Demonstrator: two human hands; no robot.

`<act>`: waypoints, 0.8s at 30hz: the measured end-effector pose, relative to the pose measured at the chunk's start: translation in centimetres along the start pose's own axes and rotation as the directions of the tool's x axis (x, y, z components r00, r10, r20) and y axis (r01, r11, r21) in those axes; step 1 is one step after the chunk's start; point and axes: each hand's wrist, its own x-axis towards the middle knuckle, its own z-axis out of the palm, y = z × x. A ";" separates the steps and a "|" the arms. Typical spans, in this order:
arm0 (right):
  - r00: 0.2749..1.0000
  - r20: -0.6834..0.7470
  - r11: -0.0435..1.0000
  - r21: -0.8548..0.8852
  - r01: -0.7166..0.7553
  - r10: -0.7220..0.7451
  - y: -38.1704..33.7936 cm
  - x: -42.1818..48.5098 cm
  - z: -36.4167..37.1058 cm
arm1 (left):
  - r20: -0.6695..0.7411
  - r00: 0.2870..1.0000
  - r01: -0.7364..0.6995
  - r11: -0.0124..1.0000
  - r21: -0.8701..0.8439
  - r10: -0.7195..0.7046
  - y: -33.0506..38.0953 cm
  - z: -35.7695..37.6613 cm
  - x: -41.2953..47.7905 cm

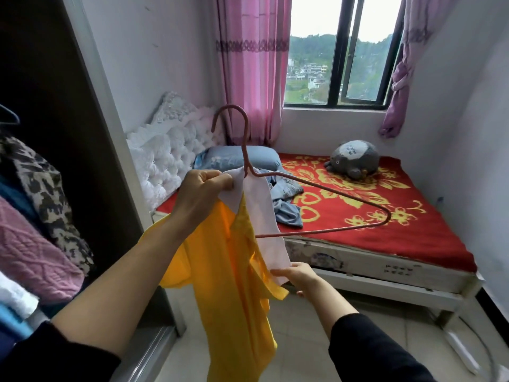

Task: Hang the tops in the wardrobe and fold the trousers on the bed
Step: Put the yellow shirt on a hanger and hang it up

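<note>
One yellow top point(228, 285) in L hand point(203, 188), R hand point(298, 277); bed-frame print point(398, 270) unreadable

We log bed point(371, 267), red flowered blanket point(429, 230) on it; on the blanket: blue pillow point(234, 158), crumpled blue-grey garments point(287, 205), grey plush toy point(354, 158).
</note>
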 end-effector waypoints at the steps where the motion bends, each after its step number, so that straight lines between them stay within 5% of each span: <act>1: 0.999 -0.032 0.999 0.034 0.017 -0.016 0.2 0.1 0.0 | -0.006 1.000 0.001 1.000 -0.011 -0.001 -0.1 -0.2 0.1; 5: 0.996 -0.087 0.847 0.527 0.068 -0.026 -0.2 0.5 -2.1 | -0.042 0.999 0.008 1.000 0.020 -0.007 -1.5 -1.5 0.7; 8: 0.984 -0.158 0.738 0.653 0.171 -0.088 -0.8 0.4 -5.1 | -0.075 0.997 0.026 0.995 0.098 -0.018 -3.4 -2.6 0.6; 13: 0.932 -0.303 0.756 0.557 0.345 -0.202 -2.2 -1.0 -8.7 | -0.102 0.995 0.028 0.936 0.351 0.009 -5.9 -3.3 0.2; 18: 0.879 -0.383 0.844 0.336 0.418 -0.283 -4.0 -1.8 -9.5 | -0.128 0.971 -0.084 0.792 0.604 0.200 -5.8 -3.0 -0.4; 21: 0.845 -0.407 0.839 0.267 0.474 -0.348 -5.8 -2.7 -9.8 | -0.094 0.967 -0.119 0.746 0.655 0.237 -5.8 -2.7 -0.2; 24: 0.846 -0.310 0.802 0.294 0.520 -0.435 -8.5 -4.5 -9.3 | -0.138 0.970 -0.081 0.804 0.590 0.198 -5.6 -2.3 -0.2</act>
